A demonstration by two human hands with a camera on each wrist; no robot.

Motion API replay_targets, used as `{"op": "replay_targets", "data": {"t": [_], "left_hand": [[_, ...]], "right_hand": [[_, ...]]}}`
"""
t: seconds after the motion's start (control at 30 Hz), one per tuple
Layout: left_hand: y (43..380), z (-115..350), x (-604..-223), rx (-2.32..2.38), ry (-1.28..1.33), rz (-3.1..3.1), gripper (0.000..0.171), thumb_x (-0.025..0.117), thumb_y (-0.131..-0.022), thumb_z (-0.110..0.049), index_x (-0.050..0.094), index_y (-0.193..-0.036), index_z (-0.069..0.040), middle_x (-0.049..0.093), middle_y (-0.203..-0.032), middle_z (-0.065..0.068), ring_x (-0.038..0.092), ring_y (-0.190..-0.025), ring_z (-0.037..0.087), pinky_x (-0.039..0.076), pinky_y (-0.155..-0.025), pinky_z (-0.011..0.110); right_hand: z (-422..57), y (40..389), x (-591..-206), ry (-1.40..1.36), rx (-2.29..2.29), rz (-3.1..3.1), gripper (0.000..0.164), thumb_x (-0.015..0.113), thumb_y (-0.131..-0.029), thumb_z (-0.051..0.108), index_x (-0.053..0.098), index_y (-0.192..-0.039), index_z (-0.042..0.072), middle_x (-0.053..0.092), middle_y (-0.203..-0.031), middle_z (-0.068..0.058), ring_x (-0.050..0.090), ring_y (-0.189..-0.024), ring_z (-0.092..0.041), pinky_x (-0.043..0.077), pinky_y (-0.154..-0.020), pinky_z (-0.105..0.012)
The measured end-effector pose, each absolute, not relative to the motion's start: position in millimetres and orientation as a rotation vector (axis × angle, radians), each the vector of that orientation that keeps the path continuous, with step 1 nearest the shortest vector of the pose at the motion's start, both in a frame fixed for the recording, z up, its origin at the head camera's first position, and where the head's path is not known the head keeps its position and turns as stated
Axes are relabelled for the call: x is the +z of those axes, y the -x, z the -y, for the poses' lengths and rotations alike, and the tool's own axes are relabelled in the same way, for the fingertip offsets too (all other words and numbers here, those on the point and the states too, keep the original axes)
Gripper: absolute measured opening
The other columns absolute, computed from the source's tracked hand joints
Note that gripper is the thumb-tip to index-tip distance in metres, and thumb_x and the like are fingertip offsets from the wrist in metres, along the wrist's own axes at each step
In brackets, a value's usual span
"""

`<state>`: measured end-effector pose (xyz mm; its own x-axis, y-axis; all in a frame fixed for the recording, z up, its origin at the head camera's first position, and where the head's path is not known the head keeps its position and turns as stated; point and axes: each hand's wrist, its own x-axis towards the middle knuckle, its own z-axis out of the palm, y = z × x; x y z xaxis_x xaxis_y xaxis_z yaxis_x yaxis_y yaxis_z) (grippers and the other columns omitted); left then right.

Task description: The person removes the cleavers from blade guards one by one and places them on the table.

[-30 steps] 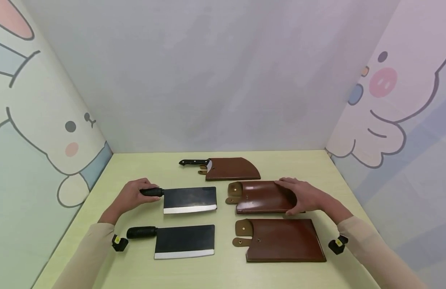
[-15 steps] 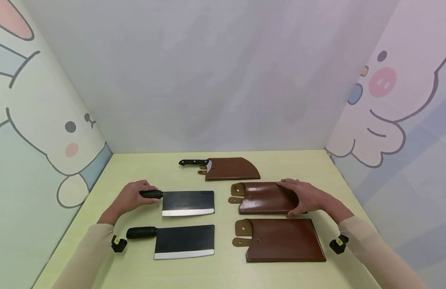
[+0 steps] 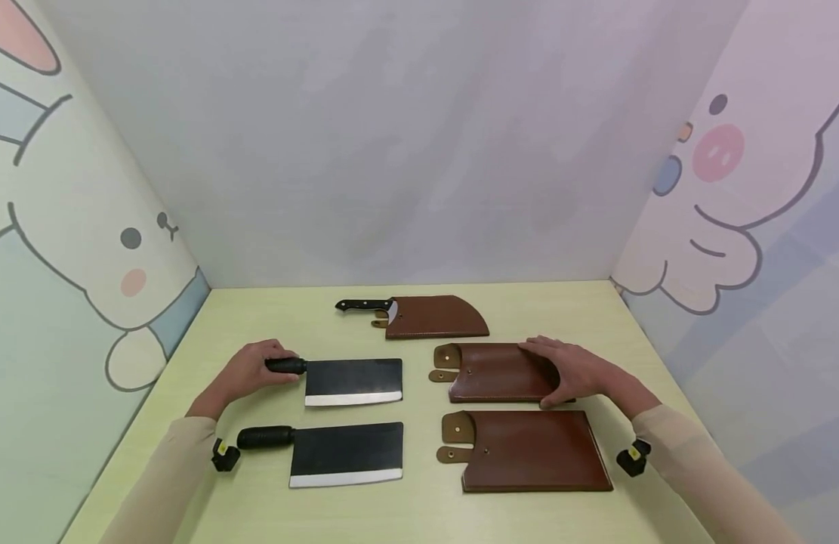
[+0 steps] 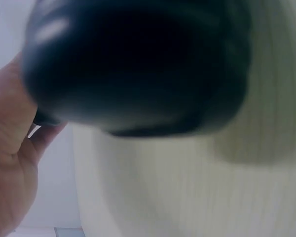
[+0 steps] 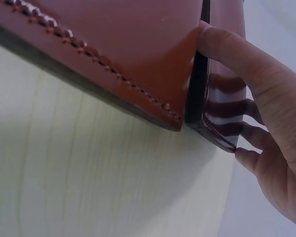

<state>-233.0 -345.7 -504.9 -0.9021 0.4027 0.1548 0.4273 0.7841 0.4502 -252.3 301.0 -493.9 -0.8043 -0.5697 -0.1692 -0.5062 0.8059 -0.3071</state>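
My left hand [image 3: 259,368] pinches the black handle [image 3: 285,366] of the middle-row cleaver [image 3: 354,381], whose dark blade with a bright edge points right. To its right, my right hand [image 3: 572,368] spans the right end of a glossy brown leather knife sheath [image 3: 501,372]. The thumb is at the sheath's near edge and the fingers are at its far edge. That grip also shows in the right wrist view, where the hand [image 5: 271,123] lies beyond a nearer stitched sheath [image 5: 123,54]. In the left wrist view, a blurred dark rounded shape [image 4: 138,69] hides much of the hand [image 4: 12,148].
Nearer on the pale yellow table [image 3: 365,521] lie a second cleaver [image 3: 347,453] and a wider brown sheath [image 3: 538,452]. Toward the back, a third knife sits in its sheath [image 3: 436,317], black handle out. Walls with cartoon animals enclose the back and sides.
The held cleaver has shifted slightly nearer and left, and the held sheath slightly right. Over the last half second both hands have stayed almost still.
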Motion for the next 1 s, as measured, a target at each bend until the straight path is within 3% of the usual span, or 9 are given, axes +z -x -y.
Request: {"op": "replay_targets", "data": {"t": [0.37,1.0], "left_hand": [[235,346,-512,-0.789,0.625,3.009,0.046,0.086,-0.081,-0.043,0.078,-0.116,-0.014,0.068,-0.099,-0.007,0.058,-0.088,0.011,0.049,-0.08,0.038],[241,347,-513,-0.803,0.623,3.063,0.051,0.085,-0.083,-0.041,0.075,-0.121,-0.009,0.071,-0.109,0.002,0.062,-0.1,0.02,0.049,-0.088,0.047]], "right_hand": [[-301,254,-495,0.834,-0.349,-2.72,0.117,0.087,-0.065,0.068,0.035,-0.16,0.025,0.033,-0.164,-0.016,0.033,-0.148,-0.044,0.04,-0.106,-0.065],[-301,252,-494,0.826,-0.371,-2.719,0.121,0.087,-0.064,0.069,0.032,-0.162,0.025,0.027,-0.166,-0.015,0.026,-0.151,-0.044,0.038,-0.108,-0.066]]}}
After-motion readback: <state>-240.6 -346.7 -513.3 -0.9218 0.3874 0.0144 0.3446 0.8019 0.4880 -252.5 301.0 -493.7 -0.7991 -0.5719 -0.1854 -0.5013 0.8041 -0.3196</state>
